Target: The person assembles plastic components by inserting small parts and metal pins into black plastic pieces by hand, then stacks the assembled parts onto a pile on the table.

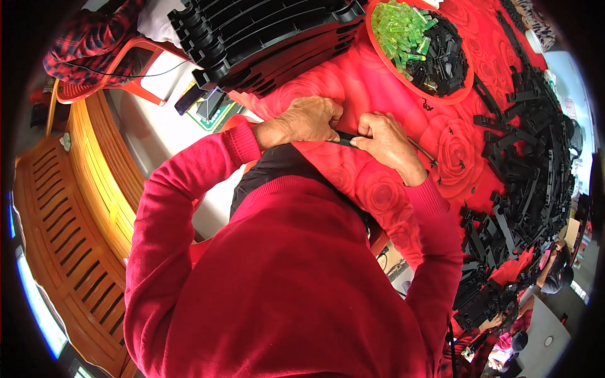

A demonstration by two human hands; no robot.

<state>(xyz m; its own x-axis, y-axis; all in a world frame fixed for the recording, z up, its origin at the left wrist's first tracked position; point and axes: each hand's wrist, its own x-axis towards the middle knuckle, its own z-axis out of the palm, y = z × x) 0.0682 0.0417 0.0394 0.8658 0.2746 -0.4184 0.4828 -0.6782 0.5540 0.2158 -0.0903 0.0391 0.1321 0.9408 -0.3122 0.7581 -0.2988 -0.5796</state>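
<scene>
Both my hands grip one slim black plastic piece point(345, 138) over the near edge of the red rose-patterned tablecloth point(463, 154). My left hand point(309, 120) is closed on its left end, the fingers curled under. At the other end my right hand point(382, 137) pinches it between thumb and fingers. Most of the piece is hidden by my fingers. A thin dark rod point(421, 151) lies on the cloth just right of my right hand. Small black bits point(462, 165) are scattered further right.
A red basin point(465, 88) holds green translucent pieces point(403, 34) and black parts point(444, 60). Black ribbed trays point(271, 41) are stacked at the back left. Loose black plastic parts point(529, 157) heap along the right. A wooden slatted bench point(75, 246) stands left. Other people sit nearby.
</scene>
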